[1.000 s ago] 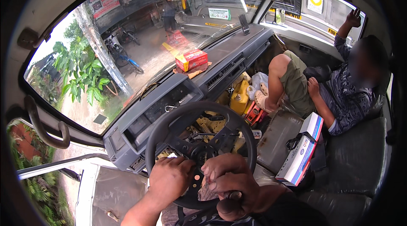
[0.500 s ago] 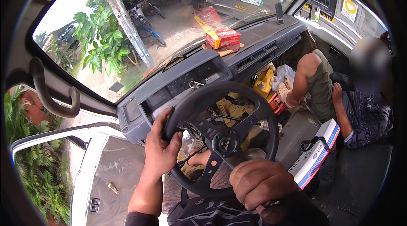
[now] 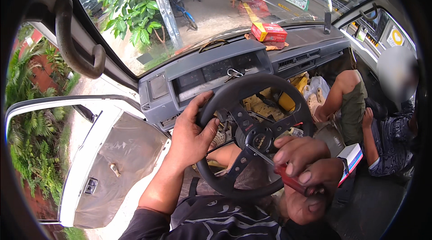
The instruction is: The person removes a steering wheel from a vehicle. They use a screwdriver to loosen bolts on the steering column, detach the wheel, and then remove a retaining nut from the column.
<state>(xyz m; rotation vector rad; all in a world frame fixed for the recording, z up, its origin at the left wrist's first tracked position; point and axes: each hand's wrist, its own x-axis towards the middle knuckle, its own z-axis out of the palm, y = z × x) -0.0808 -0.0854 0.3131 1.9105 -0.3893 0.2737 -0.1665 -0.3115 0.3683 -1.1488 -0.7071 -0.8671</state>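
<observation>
**Red screwdriver (image 3: 288, 178) points to ten o'clock, tip end by the wheel hub (image 3: 262, 141)**

On my feed, the screwdriver lies between four and five o'clock from the hub. Its long axis slants from the handle's butt, toward four o'clock, up to ten o'clock, where the thin metal shaft (image 3: 262, 155) ends near the hub's edge at about eight. I cannot tell whether the tip touches. The right hand (image 3: 324, 170) has its fingers curled over the handle, some red showing past them. The left hand (image 3: 191, 136) wraps the rim of the steering wheel (image 3: 270, 83) between nine and ten o'clock, thumb on the inner side, other fingers outside.

Half a second ago I saw the right fist closed over the handle, its red hidden; now the fingers have loosened and the red shows. The shaft then ran steeper, nearer half past ten. The left hand keeps its hold on the rim. My view has swung, so the hub sits farther toward three o'clock, as does the red-and-yellow box (image 3: 269, 33) on the dashboard (image 3: 216, 58), at twelve from the hub.
</observation>
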